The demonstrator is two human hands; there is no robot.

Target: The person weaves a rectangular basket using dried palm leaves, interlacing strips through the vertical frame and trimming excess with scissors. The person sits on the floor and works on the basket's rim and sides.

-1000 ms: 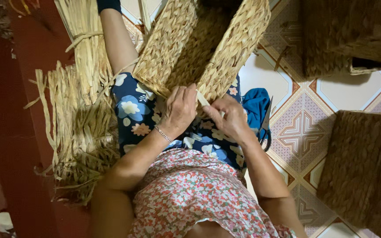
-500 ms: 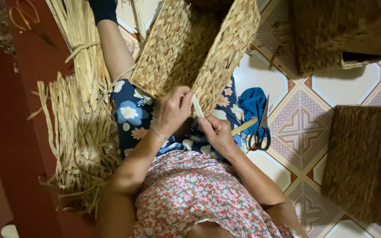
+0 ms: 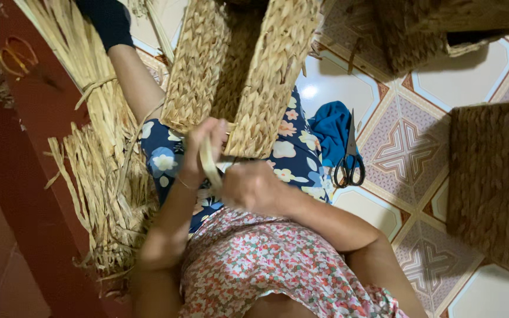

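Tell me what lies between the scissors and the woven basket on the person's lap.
In the head view, a blue cloth lies on the tiles between the scissors and the woven basket.

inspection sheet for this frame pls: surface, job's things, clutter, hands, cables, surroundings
Surface: patterned tile floor; red floor on the left.
Job's things: woven basket on the lap; flat straw strip at its rim.
Clutter: scissors on blue cloth; loose straw bundle.
Hands: left hand grips the strip; right hand closed beside it, hold unclear.
Cables: nothing seen.
Surroundings: darker woven baskets at right and top.
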